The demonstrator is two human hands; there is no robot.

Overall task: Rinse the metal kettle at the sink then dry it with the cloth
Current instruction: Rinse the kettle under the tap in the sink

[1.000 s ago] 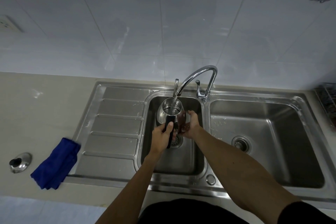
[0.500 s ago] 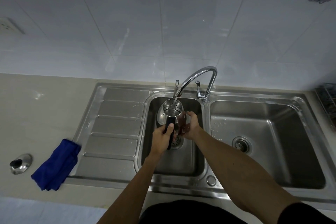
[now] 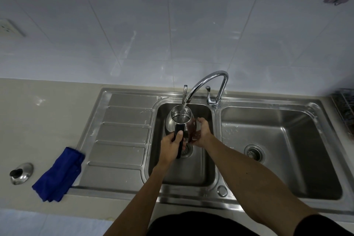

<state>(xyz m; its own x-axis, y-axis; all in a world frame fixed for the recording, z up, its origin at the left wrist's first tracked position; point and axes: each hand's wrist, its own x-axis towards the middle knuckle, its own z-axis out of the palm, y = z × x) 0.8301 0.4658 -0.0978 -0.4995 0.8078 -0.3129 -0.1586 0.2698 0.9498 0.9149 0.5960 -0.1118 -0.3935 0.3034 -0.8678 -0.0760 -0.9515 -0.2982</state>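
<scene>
Filling under the tap (image 3: 207,82), the kettle (image 3: 180,120) hangs over the left basin (image 3: 191,176); left hand (image 3: 170,146) wraps its handle, right hand (image 3: 203,133) cups its side. Added water weight on wet metal could slip it from that grip

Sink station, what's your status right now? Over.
Left hand gripping kettle handle, right hand steadying its side. Tap water running into kettle. Blue cloth untouched on counter. Nothing in the way.
</scene>
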